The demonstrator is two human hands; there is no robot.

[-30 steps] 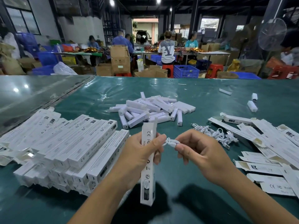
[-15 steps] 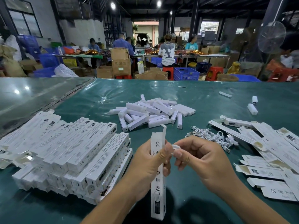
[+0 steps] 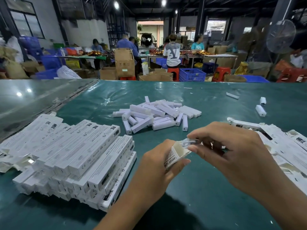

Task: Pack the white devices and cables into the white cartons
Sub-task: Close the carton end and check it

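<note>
The left hand (image 3: 156,165) grips an open carton (image 3: 177,154); just beside it, the right hand (image 3: 232,151) pinches a coiled cable (image 3: 189,142) at the carton's mouth.

Single head-worn wide-angle view, facing forward and down, close over green table (image 3: 207,97)
</note>
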